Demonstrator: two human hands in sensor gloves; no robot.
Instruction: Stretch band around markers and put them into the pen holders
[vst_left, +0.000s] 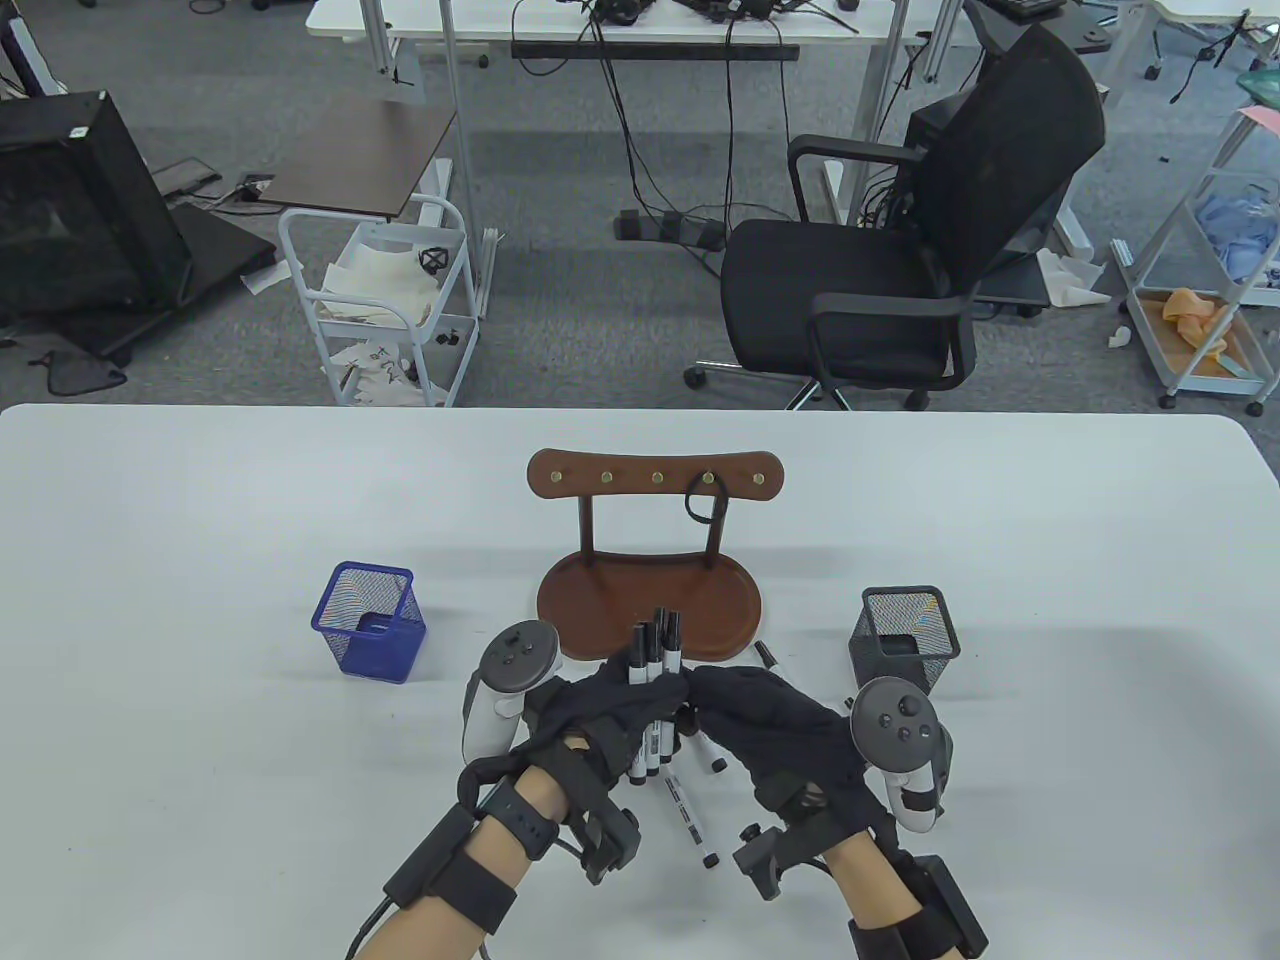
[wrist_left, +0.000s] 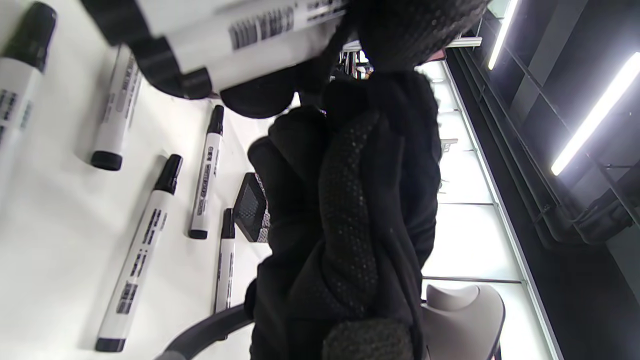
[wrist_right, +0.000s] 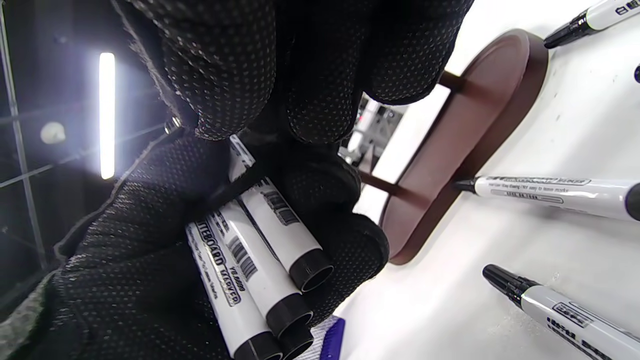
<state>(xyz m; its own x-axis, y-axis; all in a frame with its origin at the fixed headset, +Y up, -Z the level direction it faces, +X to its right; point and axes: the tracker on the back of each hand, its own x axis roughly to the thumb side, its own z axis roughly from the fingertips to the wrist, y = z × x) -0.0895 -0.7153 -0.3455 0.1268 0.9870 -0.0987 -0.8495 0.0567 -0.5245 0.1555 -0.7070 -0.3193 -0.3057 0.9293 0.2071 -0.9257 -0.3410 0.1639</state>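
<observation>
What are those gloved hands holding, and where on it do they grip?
Both hands hold a bundle of markers around its middle; caps stick out above, butt ends below.

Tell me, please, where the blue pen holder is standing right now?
In the table view the blue pen holder stands upright on the white table, on the person's left, beside the brown wooden tray and just beyond the left hand.

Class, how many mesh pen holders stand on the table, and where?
2: the blue holder stands left of the brown stand; the black holder stands right of it.
</observation>
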